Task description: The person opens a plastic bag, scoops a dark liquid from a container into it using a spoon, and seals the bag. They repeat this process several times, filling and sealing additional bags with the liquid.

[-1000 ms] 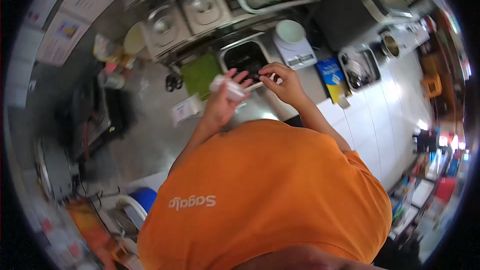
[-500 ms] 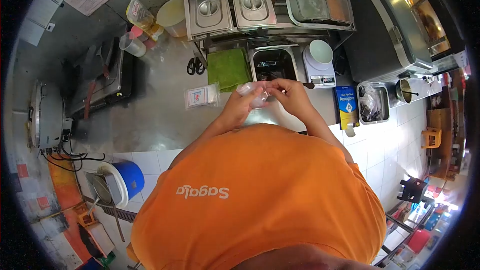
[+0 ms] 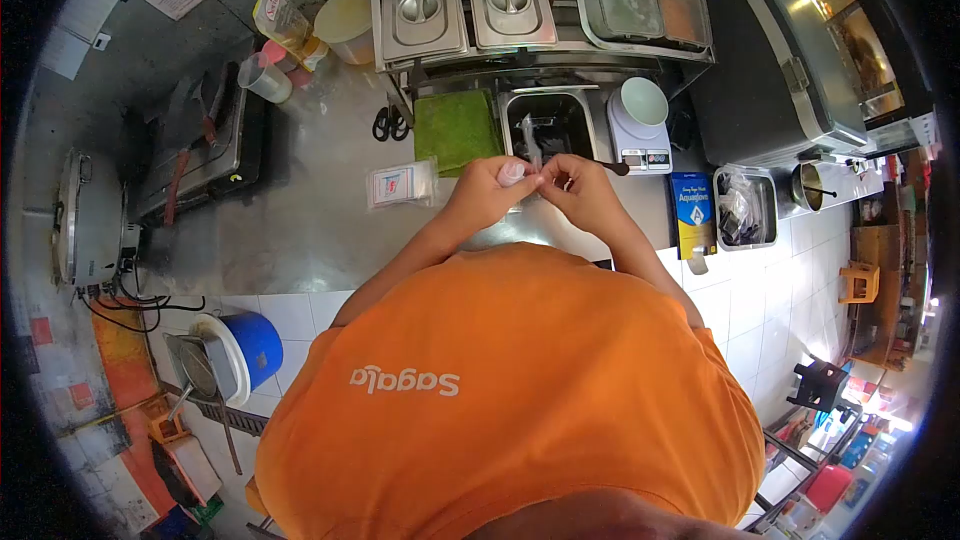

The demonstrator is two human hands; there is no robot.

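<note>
Left hand: My left hand (image 3: 485,190) is curled, fingers closed around the whitish, bulging part of a clear plastic bag (image 3: 531,145).
Right hand: My right hand (image 3: 580,188) is bent at the knuckles, thumb and fingertips pinching the plastic. The fingertips of both hands meet at this point.
Plastic bag: Located between my hands. A narrow, clear length extends away from my fingertips, over the near part of the black tray. The contents of the bulge cannot be told.
Black tray: The tray (image 3: 545,94) is a deep container with a metal rim, directly beyond my hands. Dark contents; details too small to identify.
Dark handle: A handle (image 3: 618,169) projects beside my right hand. Its other end is hidden.
Green cloth: The cloth (image 3: 455,132) lies flat, left of the black tray.
Scissors: Black-handled scissors (image 3: 391,123) lie just left of the green cloth.
Clear packet: A packet (image 3: 402,184) with a printed label lies near my left hand, on the steel counter (image 3: 320,230).
Scale: A white scale (image 3: 640,152) stands right of the black tray, bearing a pale bowl (image 3: 643,102).
Printed pack: A blue and yellow pack (image 3: 692,208) lies to the right, near the scale.
</note>
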